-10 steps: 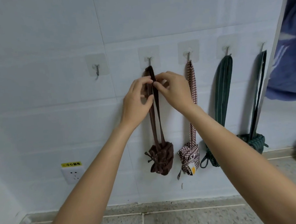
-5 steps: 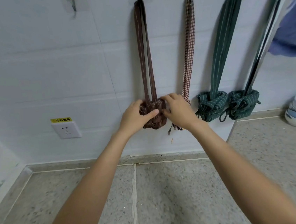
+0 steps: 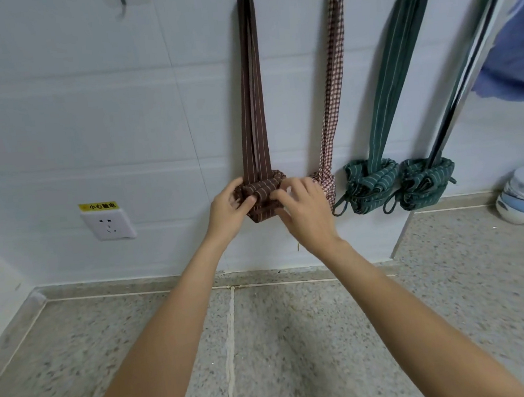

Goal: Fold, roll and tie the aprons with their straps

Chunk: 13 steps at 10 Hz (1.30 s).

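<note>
Down from the strap top to the brown apron bundle [image 3: 264, 199] now. Left hand [image 3: 228, 213] fingers [image 3: 244, 204] curled round the roll's left end, gripping. Right hand [image 3: 304, 213] fingers [image 3: 281, 194] loosely bent at its right end, touching; firm hold or not, cannot tell. Bundle hanging by its brown strap [image 3: 251, 96] from a wall hook, just left of the checked apron [image 3: 325, 185], well right of the socket [image 3: 108, 221]. Step likely: tidying the tied roll. Next: snug the knot, let go.
</note>
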Tool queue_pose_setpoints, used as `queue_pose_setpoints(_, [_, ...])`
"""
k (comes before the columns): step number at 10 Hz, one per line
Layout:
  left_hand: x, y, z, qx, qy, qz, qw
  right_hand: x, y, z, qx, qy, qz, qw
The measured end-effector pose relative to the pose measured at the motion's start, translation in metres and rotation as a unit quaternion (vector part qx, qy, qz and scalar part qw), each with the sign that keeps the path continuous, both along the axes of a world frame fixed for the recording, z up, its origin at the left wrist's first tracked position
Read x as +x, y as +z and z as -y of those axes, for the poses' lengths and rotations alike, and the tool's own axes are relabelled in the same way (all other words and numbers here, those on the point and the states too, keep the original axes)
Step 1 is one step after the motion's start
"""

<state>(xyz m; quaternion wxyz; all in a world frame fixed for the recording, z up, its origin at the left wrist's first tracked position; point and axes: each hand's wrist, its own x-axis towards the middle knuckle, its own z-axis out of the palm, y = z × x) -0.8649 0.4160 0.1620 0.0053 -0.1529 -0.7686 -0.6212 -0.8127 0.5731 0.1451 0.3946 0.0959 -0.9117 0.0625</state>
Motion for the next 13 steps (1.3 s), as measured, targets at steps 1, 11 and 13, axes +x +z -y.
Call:
queue_pose_setpoints(1, [0.002, -0.001, -0.001, 0.014, -0.008, -0.002, 1.0, -0.006, -0.007, 0.001, 0.04, 0.001, -0.016, 0.999])
queue_pose_setpoints(11, [0.0, 0.003, -0.006, -0.138, 0.001, -0.097, 0.986, -0.005, 0.026, -0.004, -0.102, -0.032, 0.127, 0.986])
queue_pose_setpoints(13, [0.023, 0.024, 0.0, -0.084, 0.12, -0.13, 0.981, 0.043, 0.051, -0.016, -0.185, 0.017, 0.003, 0.983])
